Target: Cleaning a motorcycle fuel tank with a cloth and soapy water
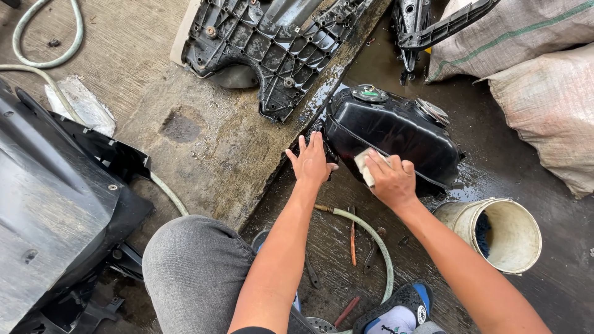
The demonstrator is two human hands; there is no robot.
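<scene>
Two hands work on a black fuel tank (pixel 396 133) lying on wet ground, far of the person's knee. The left hand (pixel 311 162) braces its left end, fingers spread apart. The right hand (pixel 391 179) clamps a pale sponge (pixel 364 164) against the tank's near side (a white bucket (pixel 516 213) lies tipped just right).

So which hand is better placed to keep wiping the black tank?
Probably the right hand: it holds the pale sponge against the black tank. The left hand lies open at the tank's edge.
</scene>
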